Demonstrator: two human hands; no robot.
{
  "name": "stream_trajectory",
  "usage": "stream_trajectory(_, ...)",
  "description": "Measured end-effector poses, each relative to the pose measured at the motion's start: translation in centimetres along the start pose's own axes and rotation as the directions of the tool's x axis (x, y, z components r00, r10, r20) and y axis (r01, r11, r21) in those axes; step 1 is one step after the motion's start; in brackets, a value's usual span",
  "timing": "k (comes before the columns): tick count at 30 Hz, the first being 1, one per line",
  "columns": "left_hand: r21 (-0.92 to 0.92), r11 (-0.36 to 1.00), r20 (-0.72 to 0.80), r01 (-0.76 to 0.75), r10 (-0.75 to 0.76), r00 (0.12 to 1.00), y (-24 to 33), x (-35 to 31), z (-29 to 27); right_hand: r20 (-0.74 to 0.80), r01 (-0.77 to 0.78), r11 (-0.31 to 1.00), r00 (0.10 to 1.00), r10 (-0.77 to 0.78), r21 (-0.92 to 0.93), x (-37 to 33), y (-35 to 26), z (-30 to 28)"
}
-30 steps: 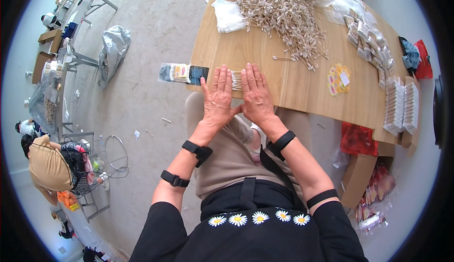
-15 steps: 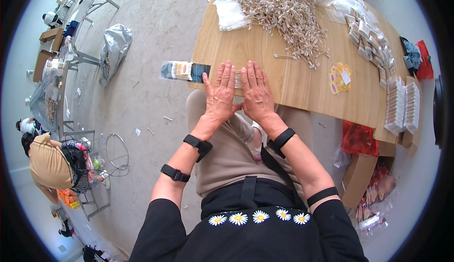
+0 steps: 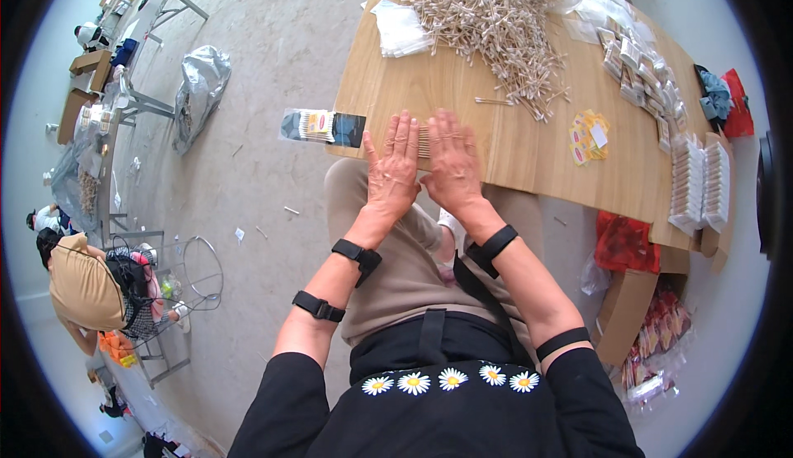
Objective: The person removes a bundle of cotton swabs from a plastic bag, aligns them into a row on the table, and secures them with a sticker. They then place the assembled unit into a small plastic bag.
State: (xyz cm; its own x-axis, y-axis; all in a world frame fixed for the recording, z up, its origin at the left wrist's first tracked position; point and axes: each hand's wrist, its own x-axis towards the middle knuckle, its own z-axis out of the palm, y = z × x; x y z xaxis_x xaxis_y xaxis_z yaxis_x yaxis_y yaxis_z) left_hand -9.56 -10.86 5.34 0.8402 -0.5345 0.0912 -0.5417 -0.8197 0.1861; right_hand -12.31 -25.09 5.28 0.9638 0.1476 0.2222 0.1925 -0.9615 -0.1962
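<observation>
Both hands lie flat near the table's front edge, fingers stretched forward. Between my left hand (image 3: 392,169) and my right hand (image 3: 452,165) is a small row of cotton swabs (image 3: 424,141), partly hidden by the fingers. My right hand's fingers are slightly blurred. Just left of my left hand, a clear packet of cotton swabs (image 3: 315,125) with a yellow-and-red label rests on a dark strip (image 3: 349,129) at the table's left corner, jutting past the edge. A large heap of loose cotton swabs (image 3: 504,41) spreads across the far side.
White plastic bags (image 3: 402,28) lie left of the heap. Yellow label cards (image 3: 588,137) sit to the right, with filled swab packs (image 3: 640,66) and stacked packs (image 3: 699,184) beyond. A cardboard box (image 3: 629,313) stands below the table. Another person (image 3: 91,284) is at far left.
Both hands have shifted slightly to the right; the right hand has drawn a little away from the left. More of the dark strip shows beside my left hand.
</observation>
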Motion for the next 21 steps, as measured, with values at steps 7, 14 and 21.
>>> stream_trajectory(7,-0.012,1.0,0.043,0.013,-0.013,0.999,0.5,0.1,-0.9,0.144,-0.243,0.968,0.957,0.25,-0.061,-1.1,2.4,-2.1)
stream_trajectory(14,-0.015,1.0,0.006,0.02,-0.02,1.0,0.5,0.1,-0.2,0.19,-0.147,0.987,0.969,0.156,-0.06,-0.2,1.5,-1.9)
stream_trajectory(21,0.038,0.999,-0.08,-0.003,0.006,0.997,0.2,0.1,0.7,0.139,0.006,1.0,0.99,-0.009,0.022,0.6,0.4,-0.9)
